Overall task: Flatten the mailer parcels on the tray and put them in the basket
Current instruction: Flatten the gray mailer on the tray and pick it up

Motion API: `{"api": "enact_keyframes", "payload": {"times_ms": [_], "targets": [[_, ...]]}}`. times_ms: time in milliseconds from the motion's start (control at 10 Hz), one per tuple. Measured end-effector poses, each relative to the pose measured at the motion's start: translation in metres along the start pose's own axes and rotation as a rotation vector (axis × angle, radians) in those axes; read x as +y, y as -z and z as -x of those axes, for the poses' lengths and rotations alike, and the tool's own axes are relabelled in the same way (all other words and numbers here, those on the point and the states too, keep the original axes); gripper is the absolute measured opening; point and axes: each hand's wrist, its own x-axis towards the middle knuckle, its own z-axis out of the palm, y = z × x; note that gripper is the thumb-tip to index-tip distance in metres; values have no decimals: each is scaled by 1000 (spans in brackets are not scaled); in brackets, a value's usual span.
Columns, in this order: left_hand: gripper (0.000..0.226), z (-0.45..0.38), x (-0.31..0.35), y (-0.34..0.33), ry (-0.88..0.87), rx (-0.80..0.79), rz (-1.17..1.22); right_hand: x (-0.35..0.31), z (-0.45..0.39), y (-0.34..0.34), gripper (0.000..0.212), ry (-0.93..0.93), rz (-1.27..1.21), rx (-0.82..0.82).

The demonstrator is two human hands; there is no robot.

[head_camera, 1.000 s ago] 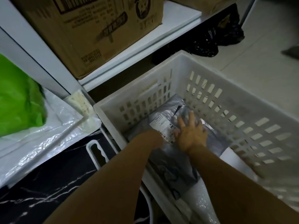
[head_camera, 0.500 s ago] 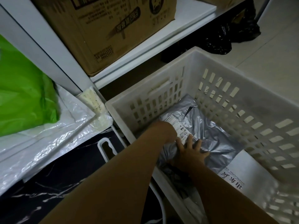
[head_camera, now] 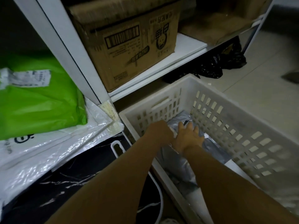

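Head view looks down into a white slotted plastic basket (head_camera: 252, 139) standing on a pale tiled floor (head_camera: 262, 88); both bare forearms reach into it over its near-left wall; the right hand (head_camera: 188, 138) lies palm down with fingers straight and slightly spread, pressing on a crinkled silver-grey plastic mailer parcel (head_camera: 213, 149) that lies on the basket's bottom; the left hand (head_camera: 159, 131) is just beside it, touching it at the wrist, its fingers turned away behind the back of the hand, so whether they grip the parcel cannot be told; a white flat parcel (head_camera: 233, 164) shows beneath the grey one toward the right wall; left of the basket, a bright green plastic mailer bag (head_camera: 40, 104) with a white label rests on clear and white plastic bags (head_camera: 42, 152) over a black marbled surface (head_camera: 64, 180); behind the basket, a brown cardboard box (head_camera: 129, 42) sits on a white shelf (head_camera: 161, 70); black plastic bags (head_camera: 215, 65) lie under that shelf.
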Motion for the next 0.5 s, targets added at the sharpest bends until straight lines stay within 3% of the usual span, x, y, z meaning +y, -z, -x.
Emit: {"api": "enact_keyframes", "payload": {"times_ms": [100, 300, 500], "targets": [[31, 31, -4, 10, 52, 158, 305, -9, 18, 35, 83, 47, -44, 71], [31, 99, -15, 36, 24, 245, 453, -33, 62, 82, 74, 124, -13, 128], [30, 168, -61, 56, 116, 402, 485, -97, 122, 125, 74, 271, 36, 122]]}}
